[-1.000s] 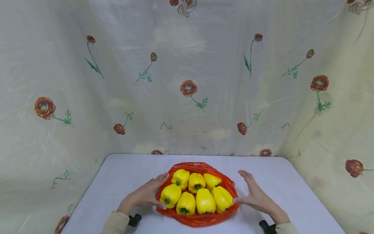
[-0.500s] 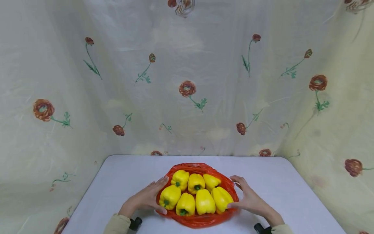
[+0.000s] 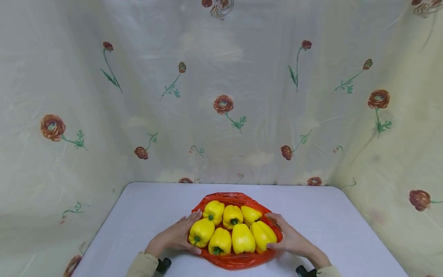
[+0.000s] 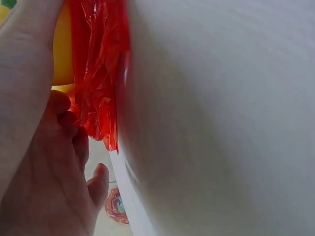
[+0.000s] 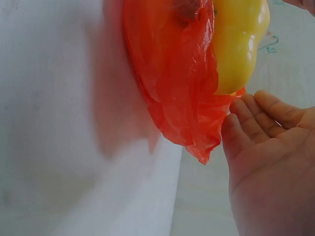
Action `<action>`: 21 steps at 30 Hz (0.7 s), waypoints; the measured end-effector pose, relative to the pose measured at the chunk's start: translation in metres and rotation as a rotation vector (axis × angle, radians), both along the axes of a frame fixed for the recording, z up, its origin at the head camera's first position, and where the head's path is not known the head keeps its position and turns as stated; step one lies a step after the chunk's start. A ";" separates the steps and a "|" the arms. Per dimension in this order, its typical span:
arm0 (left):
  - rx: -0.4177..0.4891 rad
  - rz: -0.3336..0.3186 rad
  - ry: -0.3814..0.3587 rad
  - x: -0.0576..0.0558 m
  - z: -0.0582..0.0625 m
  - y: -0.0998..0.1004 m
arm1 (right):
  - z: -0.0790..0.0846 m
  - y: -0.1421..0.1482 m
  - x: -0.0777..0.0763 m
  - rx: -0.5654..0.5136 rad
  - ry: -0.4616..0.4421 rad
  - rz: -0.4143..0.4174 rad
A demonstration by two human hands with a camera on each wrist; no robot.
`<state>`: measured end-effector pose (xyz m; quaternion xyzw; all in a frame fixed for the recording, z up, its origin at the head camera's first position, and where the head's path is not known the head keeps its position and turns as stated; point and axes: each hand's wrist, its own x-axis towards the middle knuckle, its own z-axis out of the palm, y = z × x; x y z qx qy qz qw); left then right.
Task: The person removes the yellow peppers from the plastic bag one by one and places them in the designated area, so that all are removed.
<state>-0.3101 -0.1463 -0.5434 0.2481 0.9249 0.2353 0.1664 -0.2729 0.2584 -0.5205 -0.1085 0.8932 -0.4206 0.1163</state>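
Several yellow bell peppers [image 3: 243, 238] lie in two rows in a red plastic bag [image 3: 238, 262] whose edge is spread open around them. At the bag's left side is my left hand [image 3: 174, 236], fingers extended along the rim and thumb in front of the leftmost front pepper [image 3: 201, 232]. My right hand [image 3: 294, 239] is at the opposite side, its thumb at the rightmost front pepper [image 3: 263, 235] and its fingers over the bag's edge. In the right wrist view, the fingers [image 5: 261, 118] are nearly straight near the bag. Some left fingertips are hidden in the left wrist view.
A white table [image 3: 152, 204] with rounded far corners carries the bag. Pale flowered sheeting [image 3: 256, 134] hangs behind the table and along both sides. A dark wrist camera [image 3: 164, 265] sits under the left wrist, another wrist camera [image 3: 305, 271] under the right.
My right hand has moved left, from beside the bag to over its right edge. My left hand has shifted slightly right. The peppers and bag stay nearly in place.
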 end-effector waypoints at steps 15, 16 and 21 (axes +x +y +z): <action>-0.004 0.019 -0.031 0.000 -0.001 0.000 | -0.007 0.006 -0.007 -0.130 -0.101 0.144; -0.001 0.017 -0.033 0.000 -0.001 0.000 | -0.008 0.007 -0.007 -0.136 -0.109 0.155; 0.012 0.009 -0.046 0.001 -0.002 0.000 | -0.009 0.006 -0.005 -0.151 -0.155 0.184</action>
